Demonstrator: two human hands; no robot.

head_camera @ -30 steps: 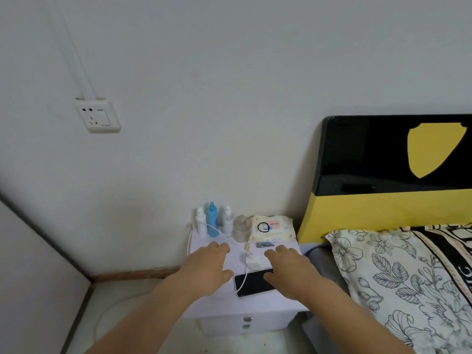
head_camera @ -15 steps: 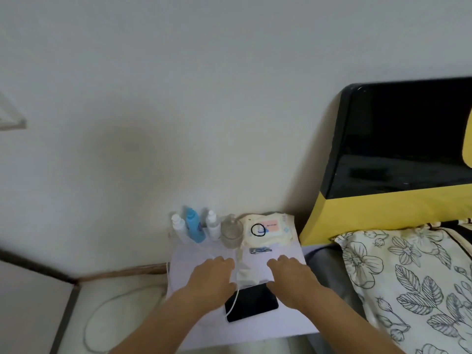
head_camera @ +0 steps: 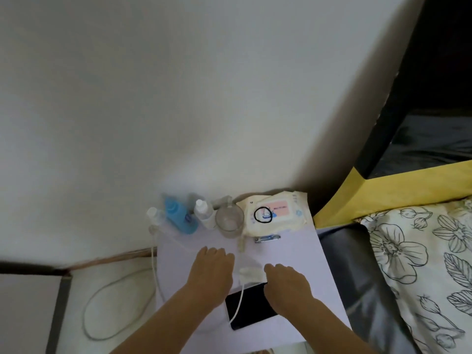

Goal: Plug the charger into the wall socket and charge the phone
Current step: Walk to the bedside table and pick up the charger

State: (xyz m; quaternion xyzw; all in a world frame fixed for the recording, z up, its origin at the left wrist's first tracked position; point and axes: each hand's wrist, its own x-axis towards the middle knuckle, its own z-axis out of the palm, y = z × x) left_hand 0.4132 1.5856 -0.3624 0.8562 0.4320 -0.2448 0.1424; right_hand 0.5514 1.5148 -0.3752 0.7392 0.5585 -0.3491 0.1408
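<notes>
Both hands hover flat and empty over the counter (head_camera: 293, 254): left hand (head_camera: 212, 274), right hand (head_camera: 286, 284). The charger (head_camera: 251, 273) lies between them, the phone (head_camera: 249, 306) just nearer. Best pinch the charger's body, keeping its cable (head_camera: 237, 305) free.

We see a black glossy glass-faced phone (head_camera: 251, 309) lying on a smooth, matt pale-lilac nightstand top (head_camera: 293, 254). A matt white plastic charger block (head_camera: 251, 273) and its smooth white rubbery cable (head_camera: 238, 306) look soft-sheened. The blue translucent plastic bottle (head_camera: 180, 217) and clear glass cup (head_camera: 229, 222) shine. The wipes pack (head_camera: 274, 213) is crinkled glossy film. We note a shiny metal nail clipper (head_camera: 267, 238), a floral cotton-like cloth pillow (head_camera: 421, 256), and a matt painted wall (head_camera: 178, 98).
</notes>
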